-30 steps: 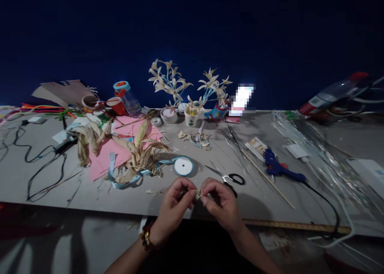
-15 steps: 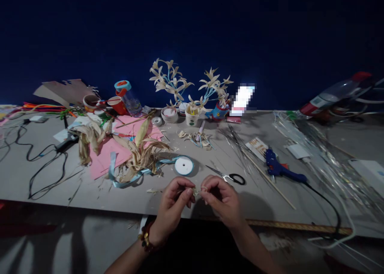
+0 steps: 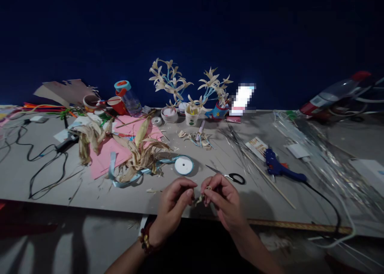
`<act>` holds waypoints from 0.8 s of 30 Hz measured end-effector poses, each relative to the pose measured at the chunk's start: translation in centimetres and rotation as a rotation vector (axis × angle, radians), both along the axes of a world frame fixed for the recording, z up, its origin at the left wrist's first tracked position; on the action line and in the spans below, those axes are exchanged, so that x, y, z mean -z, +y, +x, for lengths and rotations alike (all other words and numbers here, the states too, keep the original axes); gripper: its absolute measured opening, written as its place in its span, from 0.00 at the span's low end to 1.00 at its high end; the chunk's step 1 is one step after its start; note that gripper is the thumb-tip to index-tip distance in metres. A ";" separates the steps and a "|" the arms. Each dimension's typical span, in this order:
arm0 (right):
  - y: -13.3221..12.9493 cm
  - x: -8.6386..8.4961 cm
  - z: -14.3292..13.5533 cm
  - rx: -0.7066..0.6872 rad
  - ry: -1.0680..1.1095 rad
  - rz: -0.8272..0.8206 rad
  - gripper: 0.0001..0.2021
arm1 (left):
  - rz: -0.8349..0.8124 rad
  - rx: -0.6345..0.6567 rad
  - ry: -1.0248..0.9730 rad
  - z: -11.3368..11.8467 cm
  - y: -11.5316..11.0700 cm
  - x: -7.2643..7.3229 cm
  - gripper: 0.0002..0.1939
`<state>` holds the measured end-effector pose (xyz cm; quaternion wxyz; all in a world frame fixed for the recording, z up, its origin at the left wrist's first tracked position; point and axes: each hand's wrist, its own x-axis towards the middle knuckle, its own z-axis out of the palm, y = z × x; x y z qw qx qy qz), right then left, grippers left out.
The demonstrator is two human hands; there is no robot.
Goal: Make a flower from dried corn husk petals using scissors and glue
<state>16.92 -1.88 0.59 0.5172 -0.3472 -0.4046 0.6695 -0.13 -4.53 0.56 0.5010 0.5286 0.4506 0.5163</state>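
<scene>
My right hand (image 3: pixel 225 198) is closed in a pinch on a small, pale, twisted strip of corn husk (image 3: pixel 198 202), whose end hangs from the fingers toward the left. Just across from it, my left hand (image 3: pixel 177 196) is loosely curled, thumb and forefinger apart, nothing visible between them. Both hands are over the table's front edge. Beyond them lie black-handled scissors (image 3: pixel 237 179) and a white spool of light blue ribbon (image 3: pixel 184 165). A heap of dried corn husks (image 3: pixel 139 160) rests to the left.
Husk flowers on blue stems (image 3: pixel 171 82) stand in cups at the back. On the right are a blue glue gun (image 3: pixel 282 171) with its cord, thin wires (image 3: pixel 240 146) and a tilted bottle (image 3: pixel 333 96). Pink paper (image 3: pixel 102 162) and black cables (image 3: pixel 45 154) lie left.
My hands have moved slightly apart. The pale strip, previously between both hands' fingertips, now hangs from my right hand, and my left thumb and forefinger have parted.
</scene>
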 end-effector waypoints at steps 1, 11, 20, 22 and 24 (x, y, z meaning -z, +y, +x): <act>0.0 0.1 0.0 0.005 -0.014 0.002 0.12 | 0.064 0.017 0.061 -0.1 0.2 -0.3 0.09; 0.0 0.8 -0.5 0.115 -0.095 0.107 0.10 | 0.102 0.027 0.220 0.6 0.8 -0.9 0.07; 0.0 -0.5 -0.2 -0.014 0.093 -0.097 0.14 | 0.032 0.044 0.053 0.5 0.8 -0.2 0.03; 0.2 -0.8 0.1 -0.053 0.167 -0.121 0.12 | 0.009 0.040 0.054 0.4 0.8 -0.2 0.03; 0.4 -0.9 0.9 -0.054 0.184 -0.102 0.09 | -0.011 0.032 0.054 0.3 0.9 -0.1 0.04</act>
